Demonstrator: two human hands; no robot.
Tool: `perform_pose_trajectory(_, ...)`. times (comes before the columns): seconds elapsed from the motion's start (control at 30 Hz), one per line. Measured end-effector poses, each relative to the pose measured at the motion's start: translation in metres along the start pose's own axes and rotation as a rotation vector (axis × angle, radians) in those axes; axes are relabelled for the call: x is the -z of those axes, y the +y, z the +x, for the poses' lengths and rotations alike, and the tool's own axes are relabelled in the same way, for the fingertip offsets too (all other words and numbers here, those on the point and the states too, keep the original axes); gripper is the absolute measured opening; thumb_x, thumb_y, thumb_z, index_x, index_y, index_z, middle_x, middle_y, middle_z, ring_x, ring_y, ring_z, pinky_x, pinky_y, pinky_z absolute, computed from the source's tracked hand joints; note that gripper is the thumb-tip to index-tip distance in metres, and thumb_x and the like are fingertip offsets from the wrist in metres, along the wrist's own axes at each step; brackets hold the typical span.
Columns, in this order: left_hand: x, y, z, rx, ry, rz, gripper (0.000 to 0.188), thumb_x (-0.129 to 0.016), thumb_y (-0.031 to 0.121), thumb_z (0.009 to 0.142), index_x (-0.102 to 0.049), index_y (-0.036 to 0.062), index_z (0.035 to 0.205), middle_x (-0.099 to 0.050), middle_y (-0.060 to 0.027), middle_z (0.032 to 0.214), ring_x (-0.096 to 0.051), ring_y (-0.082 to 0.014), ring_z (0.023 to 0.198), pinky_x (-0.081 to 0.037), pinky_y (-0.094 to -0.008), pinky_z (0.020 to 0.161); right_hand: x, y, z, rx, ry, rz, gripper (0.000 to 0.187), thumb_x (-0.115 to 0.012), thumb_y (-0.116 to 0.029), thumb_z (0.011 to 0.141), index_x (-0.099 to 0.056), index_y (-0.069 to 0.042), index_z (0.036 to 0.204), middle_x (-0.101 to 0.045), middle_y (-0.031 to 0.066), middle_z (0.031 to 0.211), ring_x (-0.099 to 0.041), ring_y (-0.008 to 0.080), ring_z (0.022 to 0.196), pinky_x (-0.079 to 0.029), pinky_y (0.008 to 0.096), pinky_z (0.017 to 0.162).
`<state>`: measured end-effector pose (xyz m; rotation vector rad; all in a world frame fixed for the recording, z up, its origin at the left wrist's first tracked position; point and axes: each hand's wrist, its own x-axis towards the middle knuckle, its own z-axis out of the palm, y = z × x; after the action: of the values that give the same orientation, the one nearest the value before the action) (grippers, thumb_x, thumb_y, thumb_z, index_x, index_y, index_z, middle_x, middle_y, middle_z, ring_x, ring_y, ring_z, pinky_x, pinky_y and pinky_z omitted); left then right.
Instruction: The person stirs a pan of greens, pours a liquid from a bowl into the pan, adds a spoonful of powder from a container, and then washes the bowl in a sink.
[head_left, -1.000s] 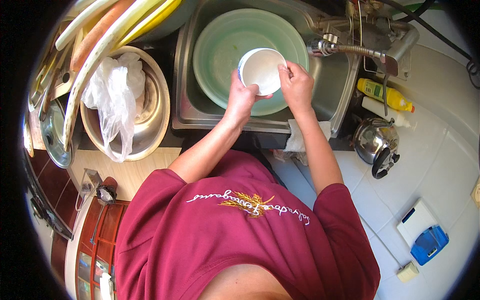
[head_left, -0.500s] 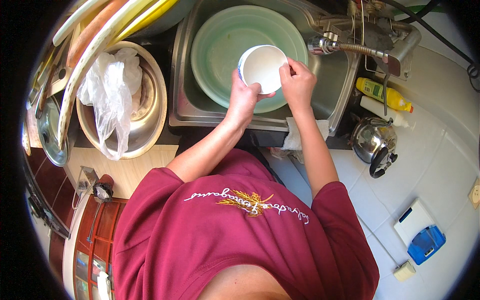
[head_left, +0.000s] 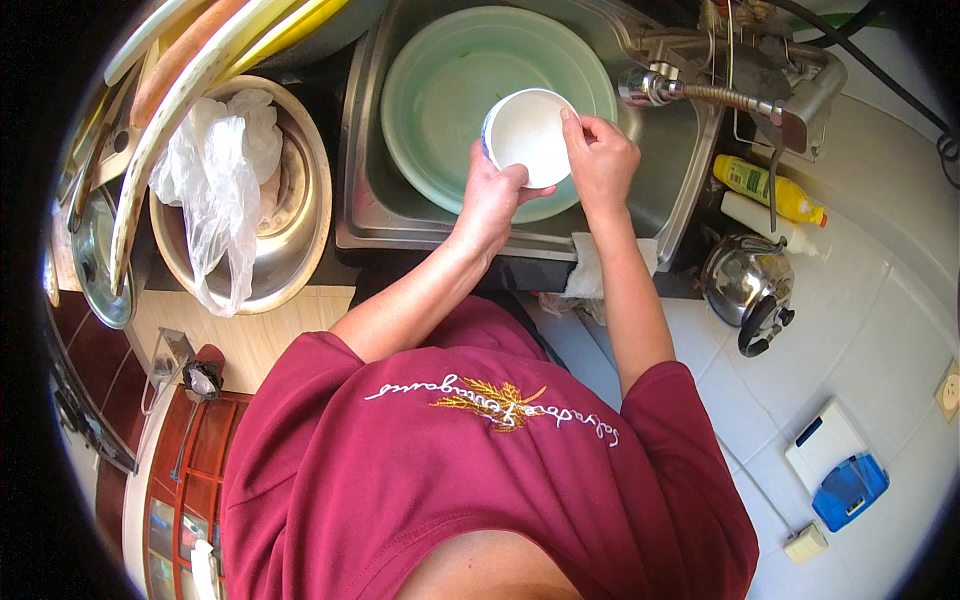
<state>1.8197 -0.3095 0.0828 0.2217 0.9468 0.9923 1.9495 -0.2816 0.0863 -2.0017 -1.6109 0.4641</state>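
A white bowl (head_left: 530,138) with a blue pattern on its outer left side is held tilted above the near right part of a green basin (head_left: 420,165). My left hand (head_left: 490,198) is closed round its lower left side, thumb over the rim. At the upper right rim, my right hand (head_left: 604,168) is closed with its fingertips on the bowl's edge. Whether a cloth or anything else lies in those right fingers cannot be seen. The basin stands in a steel sink (head_left: 668,170) and looks to hold shallow water.
A flexible-hose faucet (head_left: 650,88) reaches in from the sink's right. Left of the sink, a metal basin (head_left: 312,215) holds white plastic bags (head_left: 215,170). On the right are a yellow bottle (head_left: 765,188) and a steel kettle (head_left: 738,282). A white cloth (head_left: 588,278) hangs over the front edge.
The bowl and both hands have shifted slightly to the right. My right fingers have moved a little up along the bowl's rim. The left hand keeps its hold.
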Motion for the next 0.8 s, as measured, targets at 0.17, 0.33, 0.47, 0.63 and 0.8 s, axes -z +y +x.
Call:
perform_pose_trajectory(0.17,0.002,-0.002,0.001,0.051,0.024,0.112,0.059,-0.042,-0.008,0.068,-0.031,-0.003,0.125,-0.047,-0.0171,0.115,-0.058,-0.0258,0.097,-0.058,-0.0336,0.068,-0.009,0.021,-0.004,0.247,-0.006,-0.165,0.022,-0.063,-0.021,0.078,-0.063,0.0,0.074,-0.062,0.0154,0.068,-0.061,0.035,0.064,-0.048,0.0412,0.059)
perform_pose_trajectory(0.33,0.008,-0.008,0.0,-0.032,0.075,0.241,0.064,-0.055,-0.001,0.069,-0.031,-0.0007,0.127,-0.046,-0.0142,0.118,-0.053,-0.0226,0.104,-0.049,-0.0333,0.083,-0.001,0.01,0.002,-0.076,-0.277,-0.148,0.027,-0.059,-0.024,0.081,-0.058,0.002,0.075,-0.06,0.0216,0.074,-0.059,0.0401,0.072,-0.046,0.0457,0.065)
perform_pose_trajectory(0.47,0.007,-0.015,0.005,-0.291,0.159,0.271,0.068,-0.059,0.0,0.066,-0.031,-0.0005,0.128,-0.047,-0.0123,0.118,-0.048,-0.021,0.11,-0.039,-0.0312,0.095,-0.019,0.017,-0.014,-0.227,-0.221,0.081,0.03,-0.059,-0.027,0.082,-0.057,0.002,0.074,-0.06,0.0221,0.074,-0.058,0.041,0.071,-0.046,0.0458,0.065)
perform_pose_trajectory(0.63,0.014,-0.003,0.006,-0.154,0.105,0.305,0.069,-0.056,-0.002,0.064,-0.03,-0.001,0.128,-0.046,-0.013,0.117,-0.048,-0.0222,0.109,-0.043,-0.0312,0.089,-0.007,0.002,-0.002,-0.036,-0.217,-0.099,0.03,-0.058,-0.028,0.084,-0.057,0.0,0.075,-0.061,0.0222,0.074,-0.059,0.041,0.069,-0.047,0.0457,0.063)
perform_pose_trajectory(0.8,0.008,0.001,0.007,-0.071,0.094,0.169,0.069,-0.055,-0.003,0.061,-0.031,-0.002,0.126,-0.046,-0.0144,0.115,-0.049,-0.023,0.108,-0.045,-0.0307,0.086,-0.005,0.006,0.008,-0.007,-0.217,-0.197,0.025,-0.055,-0.026,0.086,-0.06,-0.002,0.079,-0.061,0.022,0.068,-0.06,0.0404,0.067,-0.047,0.047,0.061)
